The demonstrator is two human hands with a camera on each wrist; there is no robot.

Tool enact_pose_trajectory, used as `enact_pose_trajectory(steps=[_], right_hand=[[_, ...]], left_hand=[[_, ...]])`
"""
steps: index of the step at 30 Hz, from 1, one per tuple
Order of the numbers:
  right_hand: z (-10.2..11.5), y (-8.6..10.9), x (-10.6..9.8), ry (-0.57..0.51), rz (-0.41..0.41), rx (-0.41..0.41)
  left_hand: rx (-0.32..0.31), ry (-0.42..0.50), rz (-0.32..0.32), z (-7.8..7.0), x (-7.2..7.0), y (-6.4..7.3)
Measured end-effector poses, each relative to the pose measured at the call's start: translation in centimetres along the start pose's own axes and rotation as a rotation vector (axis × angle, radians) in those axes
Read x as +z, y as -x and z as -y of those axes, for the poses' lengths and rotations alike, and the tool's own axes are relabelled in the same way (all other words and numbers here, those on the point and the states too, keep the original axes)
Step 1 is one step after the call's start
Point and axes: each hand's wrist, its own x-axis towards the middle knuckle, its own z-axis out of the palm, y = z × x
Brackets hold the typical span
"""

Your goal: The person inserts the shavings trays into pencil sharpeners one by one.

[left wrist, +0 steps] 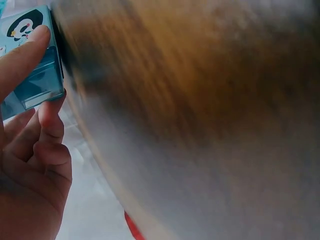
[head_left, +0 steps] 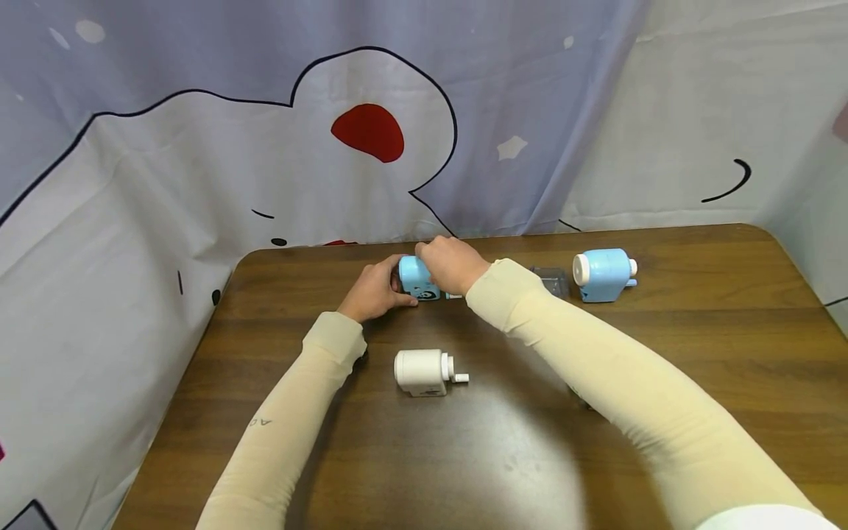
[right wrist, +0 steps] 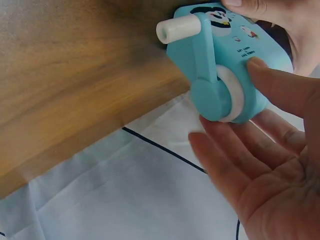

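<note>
Pinching the teal sharpener [head_left: 413, 274] between thumb and fingers of the left grip [head_left: 377, 293], close to the far edge of the surface [head_left: 702, 368]! Clasping the crank end with the right grip [head_left: 453, 265] too, thumb on the body and fingers around the opposite side. Showing a cartoon face [right wrist: 218, 19] on the front, a see-through drawer [left wrist: 39, 82] below, and, in the right wrist view, a crank [right wrist: 202, 55] with a white knob [right wrist: 180, 29]. Hard to tell whether resting on the surface or lifted. See, nearer the camera, a white sharpener [head_left: 420, 372], crank to the right. Spot, well over to the right, a blue sharpener [head_left: 604, 272], just beside a grey see-through box [head_left: 553, 281], partly hidden behind the right sleeve [head_left: 596, 361]. Notice the pale cloth [head_left: 218, 177] behind, with black lines and a red patch [head_left: 371, 132].
</note>
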Motion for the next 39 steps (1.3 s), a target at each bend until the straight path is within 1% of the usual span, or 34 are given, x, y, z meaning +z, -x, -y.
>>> enact_pose_trajectory(steps=[7,11,13,15,17,19,22,26,30,33,35,39], right_hand=[[-0.1,-0.1,-0.2,-0.047,0.019,0.022],[-0.6,0.0,-1.2,-0.109,-0.001,0.027],[-1.0,0.4,-2.0,-0.139,-0.025,0.022],[-1.4,0.8,-2.9,-0.151,-0.043,0.024],[-2.0,1.5,-4.0,-0.146,-0.041,0.033],[-2.6,2.2,-5.0,-0.134,-0.036,0.042],[-3.9,3.6,-6.5,-0.121,-0.012,0.059],[-5.9,5.4,-8.1,-0.116,0.022,0.094],[-7.9,7.1,-9.1,-0.11,0.042,0.113],[-9.6,8.5,-9.6,-0.097,0.051,0.111],[-10.7,9.4,-9.7,-0.091,0.066,0.117],[-12.9,11.0,-9.5,-0.091,0.116,0.146]], left_hand=[[-0.019,-0.003,-0.007,0.0,0.0,0.2],[-0.016,-0.001,-0.012,0.2,-0.1,0.2],[-0.009,-0.001,-0.003,0.2,-0.2,0.2],[-0.002,-0.005,0.01,0.1,-0.6,0.3],[0.008,-0.009,0.024,-0.3,-1.3,0.4],[0.014,-0.018,0.031,-0.7,-2.1,0.4],[0.019,-0.034,0.025,-1.7,-3.4,0.3],[0.034,-0.058,0.008,-3.8,-4.9,-0.3],[0.093,-0.09,-0.003,-6.8,-5.7,-1.5],[0.139,-0.119,0.013,-9.5,-5.7,-2.6],[0.163,-0.144,0.036,-11.4,-5.4,-3.3],[0.198,-0.216,0.103,-14.8,-4.3,-4.5]])
